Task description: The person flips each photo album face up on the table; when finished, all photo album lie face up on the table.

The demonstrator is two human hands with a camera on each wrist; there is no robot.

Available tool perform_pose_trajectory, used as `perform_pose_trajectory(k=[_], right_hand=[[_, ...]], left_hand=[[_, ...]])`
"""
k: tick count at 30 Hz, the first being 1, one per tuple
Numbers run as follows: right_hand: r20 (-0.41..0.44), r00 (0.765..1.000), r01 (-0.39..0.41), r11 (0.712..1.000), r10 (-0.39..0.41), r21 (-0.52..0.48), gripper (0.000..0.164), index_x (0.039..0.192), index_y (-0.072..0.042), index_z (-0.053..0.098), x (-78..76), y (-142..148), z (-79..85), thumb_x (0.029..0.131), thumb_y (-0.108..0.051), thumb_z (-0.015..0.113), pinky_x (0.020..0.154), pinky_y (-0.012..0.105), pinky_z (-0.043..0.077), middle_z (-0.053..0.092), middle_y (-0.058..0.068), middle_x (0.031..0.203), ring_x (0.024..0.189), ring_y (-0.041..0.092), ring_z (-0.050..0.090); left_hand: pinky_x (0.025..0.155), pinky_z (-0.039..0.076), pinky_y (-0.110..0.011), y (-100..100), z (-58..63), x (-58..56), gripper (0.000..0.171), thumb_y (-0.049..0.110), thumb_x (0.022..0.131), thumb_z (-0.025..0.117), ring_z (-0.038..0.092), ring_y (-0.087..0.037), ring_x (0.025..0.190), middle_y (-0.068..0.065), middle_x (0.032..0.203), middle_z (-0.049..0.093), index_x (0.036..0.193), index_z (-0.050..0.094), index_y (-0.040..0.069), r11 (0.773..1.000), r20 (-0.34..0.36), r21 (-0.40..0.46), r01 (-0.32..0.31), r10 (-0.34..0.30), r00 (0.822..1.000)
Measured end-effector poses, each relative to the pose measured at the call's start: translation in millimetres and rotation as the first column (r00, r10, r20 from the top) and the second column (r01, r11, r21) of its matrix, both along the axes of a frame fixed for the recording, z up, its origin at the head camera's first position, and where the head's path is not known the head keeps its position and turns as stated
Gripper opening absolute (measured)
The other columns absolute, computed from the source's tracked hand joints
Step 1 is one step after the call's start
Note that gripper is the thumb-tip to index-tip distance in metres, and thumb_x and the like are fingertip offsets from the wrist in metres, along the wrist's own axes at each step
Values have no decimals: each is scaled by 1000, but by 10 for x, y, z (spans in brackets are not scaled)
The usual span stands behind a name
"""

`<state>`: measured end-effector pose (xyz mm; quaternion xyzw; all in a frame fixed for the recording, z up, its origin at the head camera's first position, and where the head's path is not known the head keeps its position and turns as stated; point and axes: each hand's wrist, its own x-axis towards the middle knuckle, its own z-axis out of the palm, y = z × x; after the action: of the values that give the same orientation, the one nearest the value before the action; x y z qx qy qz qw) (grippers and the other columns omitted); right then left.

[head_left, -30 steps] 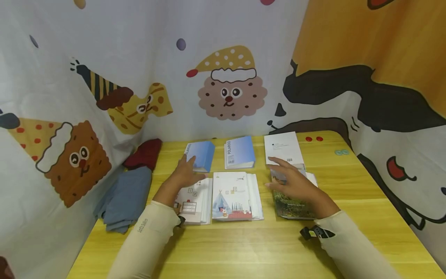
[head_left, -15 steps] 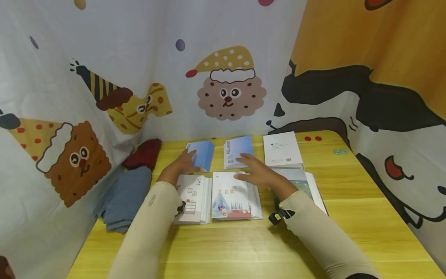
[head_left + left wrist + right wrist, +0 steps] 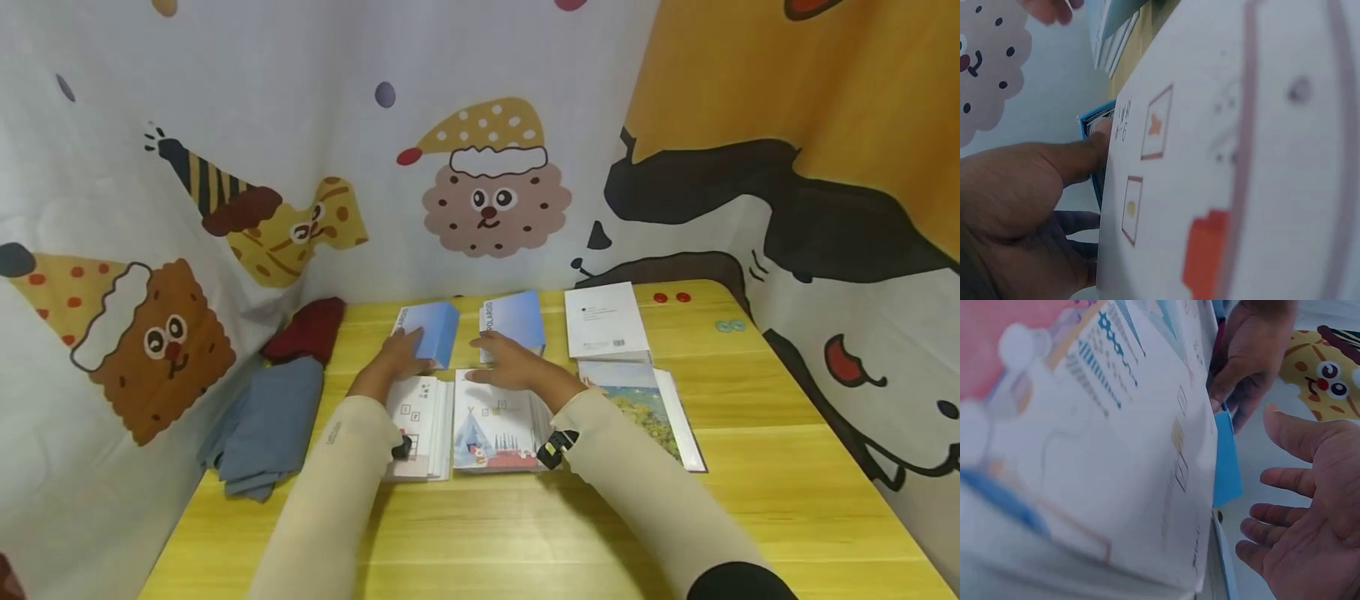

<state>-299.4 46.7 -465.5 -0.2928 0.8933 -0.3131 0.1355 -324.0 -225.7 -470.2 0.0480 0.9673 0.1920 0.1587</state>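
Note:
My left hand (image 3: 390, 365) is at the near left corner of a blue photo album (image 3: 438, 329) with "POLAROID" lettering. In the left wrist view the thumb (image 3: 1079, 159) lies on its end and the fingers reach round the side, partly hidden. My right hand (image 3: 517, 365), palm turned left, hovers by the near left corner of a second blue album (image 3: 519, 317). Its fingers are spread and hold nothing in the right wrist view. Below the hands lie a white album with small frames (image 3: 411, 425) and a white album with a tent (image 3: 487, 429).
At the right are a white album (image 3: 606, 321), back side up, and a landscape-covered album (image 3: 637, 400) in front of it. Blue-grey cloth (image 3: 270, 425) and dark red cloth (image 3: 309, 329) lie at the left edge. Red buttons (image 3: 660, 297) and pale blue buttons (image 3: 723, 326) sit far right.
My right hand has moved left from above the landscape album to the second blue album. The left hand has shifted slightly at the first blue album, which stays in place.

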Motion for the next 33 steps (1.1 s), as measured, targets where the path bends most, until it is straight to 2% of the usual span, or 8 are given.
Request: perform_pose_trajectory(k=[6, 13, 16, 19, 23, 28, 31, 33], right_hand=[[30, 999, -12, 1000, 12, -9, 73, 166, -1, 43, -31, -123, -38, 108, -38, 68, 137, 59, 23, 27, 27, 178, 168, 43, 26], [28, 999, -27, 998, 29, -54, 70, 162, 2, 46, -46, -233, -78, 106, -32, 71, 135, 55, 32, 46, 24, 170, 159, 43, 43], [51, 999, -11, 996, 16, -87, 69, 162, 3, 46, -43, -283, -101, 106, -29, 72, 132, 56, 36, 49, 23, 168, 155, 43, 49], [73, 997, -9, 994, 17, -105, 73, 165, 1, 42, -40, -333, -118, 106, -30, 71, 133, 57, 33, 46, 22, 171, 158, 44, 45], [94, 995, -8, 994, 19, -110, 81, 172, -5, 32, -37, -386, -133, 107, -35, 70, 136, 57, 27, 34, 19, 178, 165, 41, 33], [112, 994, 29, 988, -12, -153, 90, 177, -14, 18, -9, -416, -108, 107, -38, 70, 137, 58, 25, 22, 12, 183, 167, 38, 30], [114, 993, 36, 976, -11, -217, 94, 178, -17, 11, 1, -435, -85, 107, -36, 70, 136, 58, 25, 19, 10, 184, 166, 37, 34], [115, 993, 29, 963, 2, -268, 96, 178, -18, 7, 6, -450, -67, 107, -33, 70, 136, 60, 25, 17, 10, 184, 166, 37, 35]], left_hand=[[137, 16, -65, 53, 44, 2, 77, 32, 114, 57, 11, -50, 169, -29, 181, 13, 176, 17, 12, 998, 45, -58, -17, 19, 999], [135, 22, -66, 141, 95, 26, 68, 27, 117, 47, 21, -57, 165, -39, 175, 19, 175, 18, 5, 987, 45, -155, 31, -24, 999], [136, 20, -65, 140, 92, 38, 67, 26, 118, 44, 19, -54, 166, -38, 176, 18, 175, 16, 4, 989, 46, -145, 25, -18, 999], [137, 19, -62, 119, 71, 44, 66, 28, 119, 39, 19, -52, 167, -37, 177, 17, 175, 13, 3, 991, 40, -131, 35, -30, 999], [138, 18, -60, 79, 42, 47, 68, 33, 120, 38, 22, -51, 166, -33, 177, 20, 175, 12, 2, 997, 4, -57, 53, -53, 999], [136, 23, -63, 28, 7, 80, 70, 35, 120, 38, 31, -51, 163, -32, 175, 29, 175, 9, 3, 991, -58, 114, 77, -71, 996], [134, 26, -64, 3, -8, 112, 71, 31, 120, 39, 37, -52, 160, -31, 175, 31, 177, 3, 10, 967, -100, 239, 87, -64, 993], [131, 33, -65, -10, -15, 130, 73, 28, 120, 41, 43, -53, 156, -29, 177, 29, 178, -2, 18, 934, -113, 347, 86, -50, 992]])
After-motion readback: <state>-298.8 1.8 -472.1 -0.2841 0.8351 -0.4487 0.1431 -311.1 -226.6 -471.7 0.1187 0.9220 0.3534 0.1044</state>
